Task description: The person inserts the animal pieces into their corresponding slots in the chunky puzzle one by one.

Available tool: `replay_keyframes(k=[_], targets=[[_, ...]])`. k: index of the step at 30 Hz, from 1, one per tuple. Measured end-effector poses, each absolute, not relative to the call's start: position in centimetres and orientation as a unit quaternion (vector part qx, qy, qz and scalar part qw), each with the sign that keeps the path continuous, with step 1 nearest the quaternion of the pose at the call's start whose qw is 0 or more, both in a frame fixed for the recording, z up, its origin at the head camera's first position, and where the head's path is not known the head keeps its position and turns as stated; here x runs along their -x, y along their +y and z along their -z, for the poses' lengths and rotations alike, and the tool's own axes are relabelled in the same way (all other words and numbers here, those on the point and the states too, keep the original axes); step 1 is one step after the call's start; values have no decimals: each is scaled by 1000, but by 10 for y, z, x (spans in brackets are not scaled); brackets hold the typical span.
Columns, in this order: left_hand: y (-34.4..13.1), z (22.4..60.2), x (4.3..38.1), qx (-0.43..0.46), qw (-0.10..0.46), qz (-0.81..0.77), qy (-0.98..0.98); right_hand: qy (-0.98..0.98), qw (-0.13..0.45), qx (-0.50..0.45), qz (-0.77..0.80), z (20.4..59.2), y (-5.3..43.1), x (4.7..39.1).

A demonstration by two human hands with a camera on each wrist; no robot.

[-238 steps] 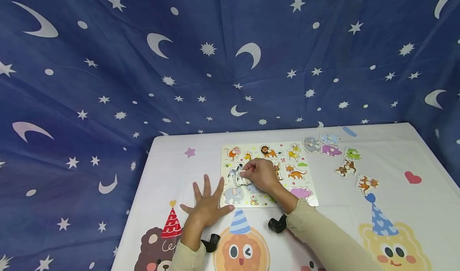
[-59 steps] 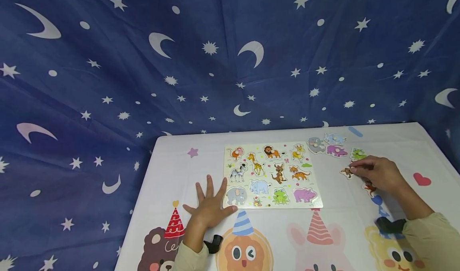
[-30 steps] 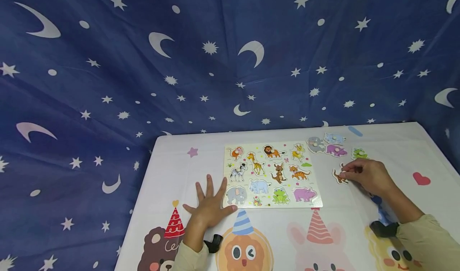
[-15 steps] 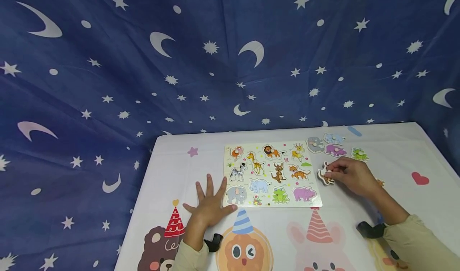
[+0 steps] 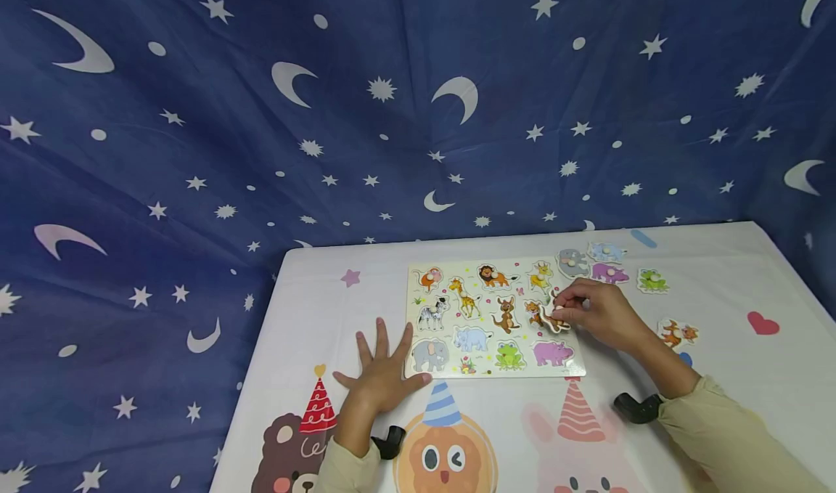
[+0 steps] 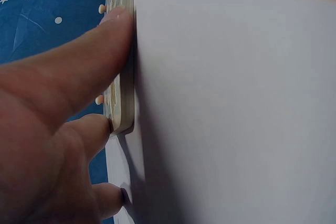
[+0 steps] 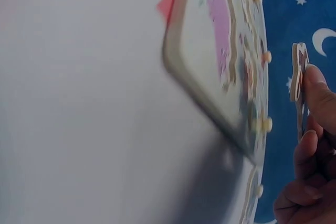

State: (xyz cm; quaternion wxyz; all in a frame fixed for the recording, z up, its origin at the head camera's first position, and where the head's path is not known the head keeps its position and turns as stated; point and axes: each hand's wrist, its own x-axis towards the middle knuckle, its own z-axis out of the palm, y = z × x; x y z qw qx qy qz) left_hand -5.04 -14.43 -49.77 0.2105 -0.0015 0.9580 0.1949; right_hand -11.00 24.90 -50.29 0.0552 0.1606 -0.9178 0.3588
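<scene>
The puzzle board [image 5: 451,373] with animal pictures lies on the table. My right hand [image 5: 604,315] pinches a brown kangaroo puzzle piece [image 5: 556,322] between thumb and fingertips, over the right side of the board, where it overlaps the tiger picture [image 5: 533,313]. Seen from the right wrist, the kangaroo piece [image 7: 297,77] stands edge-on above the board's knobs. At the lower left corner, my left hand [image 5: 375,384] is spread flat with fingers straight. Its thumb [image 6: 113,35] rests on the board's edge in the left wrist view.
Right of the board lie loose knobbed pieces: an elephant [image 5: 572,262], a rhino [image 5: 607,252], a hippo [image 5: 609,273] and a frog [image 5: 652,281]. A tiger piece [image 5: 678,332] lies nearer the front. A starry blue cloth [image 5: 366,115] hangs behind the table.
The zebra piece, earlier in my right hand, now lies on the board. My right hand picked up the kangaroo piece at the right and carried it left over the board. My left hand stayed put.
</scene>
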Motion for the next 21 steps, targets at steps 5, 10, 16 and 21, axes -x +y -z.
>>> replay_keyframes(k=[5, 10, 16, 21], targets=[[-145, 500, 51, 4, 211, -186, 960, -912, 51, -184, -362, 503, 233, 119], [-144, 498, 51, 3, 211, -188, 959, -909, 46, -204, -360, 504, 222, 125], [-144, 498, 51, 6, 213, -188, 959, -905, 9, -212, -368, 509, 208, 131], [-144, 498, 51, 6, 213, -188, 959, -899, 0, -225, -377, 513, 199, 134]])
